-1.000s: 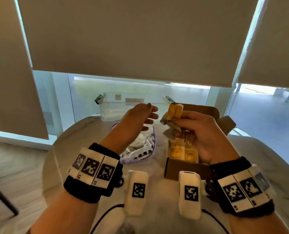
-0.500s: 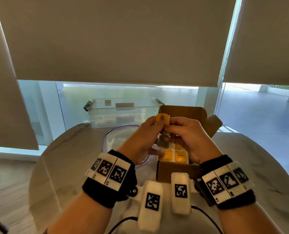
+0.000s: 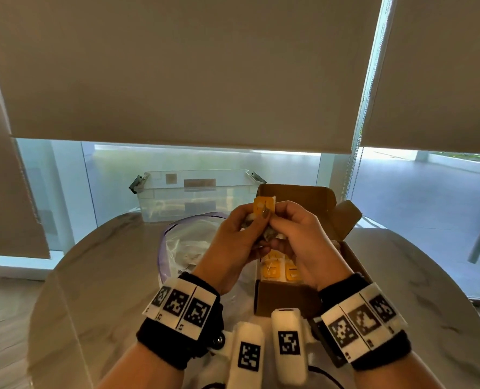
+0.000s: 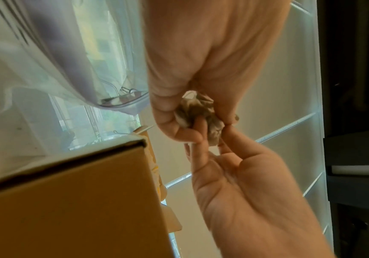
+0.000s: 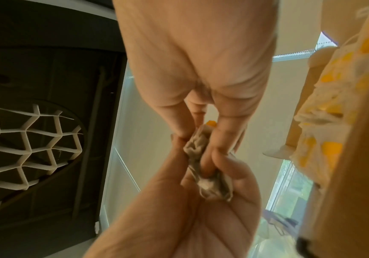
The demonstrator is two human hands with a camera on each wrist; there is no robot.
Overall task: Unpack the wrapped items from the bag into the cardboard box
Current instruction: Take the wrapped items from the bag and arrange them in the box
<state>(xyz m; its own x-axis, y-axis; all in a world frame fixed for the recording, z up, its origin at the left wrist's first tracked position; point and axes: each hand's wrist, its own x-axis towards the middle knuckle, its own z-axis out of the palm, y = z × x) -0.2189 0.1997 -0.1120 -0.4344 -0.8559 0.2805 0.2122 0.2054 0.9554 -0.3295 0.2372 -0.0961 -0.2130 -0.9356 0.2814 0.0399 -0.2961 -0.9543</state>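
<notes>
Two hands meet at the centre of the head view, raised above the table: the left hand (image 3: 233, 242) and the right hand (image 3: 297, 242) both pinch one small orange wrapped item (image 3: 264, 209), whose flat orange end sticks up between the thumbs while its crumpled pale wrapper (image 4: 197, 115) bunches under the fingers. In the left wrist view, the wrapper sits mid-frame, nipped by fingertips from above and below; the right wrist view shows the same wad pressed between the two sets of fingers, so neither hand is spread. Holding it from both sides like this looks meant for working the wrapper, either pulling it loose or straightening it, though which cannot be told. The item hovers just above the open cardboard box (image 3: 286, 300), right of centre in the frame, probably so that it has only a short drop to its place; several orange pieces (image 3: 282, 272) already lie in the box, partly hidden by the right hand. The box's flaps stand open toward the window, leaving the top free. To the left of the box lies the clear bag (image 3: 182, 248) with a purple rim, its mouth gaping toward the hands, with pale contents still inside, so more seems left to unpack. Beyond both, in the middle of the frame, a clear plastic tub (image 3: 196, 197) stands at the far edge of the table (image 3: 92, 290).
</notes>
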